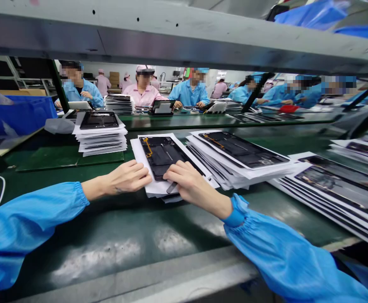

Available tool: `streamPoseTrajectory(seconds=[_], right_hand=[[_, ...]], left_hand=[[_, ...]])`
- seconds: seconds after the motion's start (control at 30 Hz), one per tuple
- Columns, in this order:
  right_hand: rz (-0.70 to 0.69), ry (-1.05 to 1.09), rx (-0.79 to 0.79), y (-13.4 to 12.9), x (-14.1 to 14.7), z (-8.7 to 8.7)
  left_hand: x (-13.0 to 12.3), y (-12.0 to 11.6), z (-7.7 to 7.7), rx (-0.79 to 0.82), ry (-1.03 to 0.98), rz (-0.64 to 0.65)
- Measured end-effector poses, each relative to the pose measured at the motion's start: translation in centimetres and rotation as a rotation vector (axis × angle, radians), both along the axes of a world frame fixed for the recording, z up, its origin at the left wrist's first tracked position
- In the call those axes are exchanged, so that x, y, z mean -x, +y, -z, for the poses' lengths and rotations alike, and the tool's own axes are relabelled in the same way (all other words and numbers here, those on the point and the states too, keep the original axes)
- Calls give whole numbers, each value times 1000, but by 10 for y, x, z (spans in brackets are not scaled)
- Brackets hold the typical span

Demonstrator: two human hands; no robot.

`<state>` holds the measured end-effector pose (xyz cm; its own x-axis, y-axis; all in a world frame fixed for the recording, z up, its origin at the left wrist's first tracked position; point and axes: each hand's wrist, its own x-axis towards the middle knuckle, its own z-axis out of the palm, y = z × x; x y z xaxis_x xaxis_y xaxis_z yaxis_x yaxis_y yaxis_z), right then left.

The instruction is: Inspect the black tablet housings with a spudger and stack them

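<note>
Steadying a black rectangular tablet panel (163, 155) on its white paper sheet (135, 153), the left hand (125, 179) meets the sheet's edge and the right hand (193, 185) lies over its near corner; I cannot tell whether either grip is clenched. Just beside, on the green worktop (108, 227), a tall stack of paper-interleaved panels (237, 158) waits, the paper apparently shielding each surface.
</note>
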<state>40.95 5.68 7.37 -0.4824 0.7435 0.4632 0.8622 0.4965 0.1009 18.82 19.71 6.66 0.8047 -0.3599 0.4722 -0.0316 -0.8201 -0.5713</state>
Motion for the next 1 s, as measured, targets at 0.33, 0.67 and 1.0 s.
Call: streamPoseTrajectory(seconds=[0.33, 0.67, 1.0], right_hand=[[-27, 48, 24, -9, 21, 3], [5, 388, -6, 3, 21, 0], [-12, 525, -36, 9, 39, -7]], left_hand=[[4, 0, -3, 632, 54, -92], [-7, 9, 6, 1798, 6, -265], [-50, 9, -11, 2122, -290, -283]])
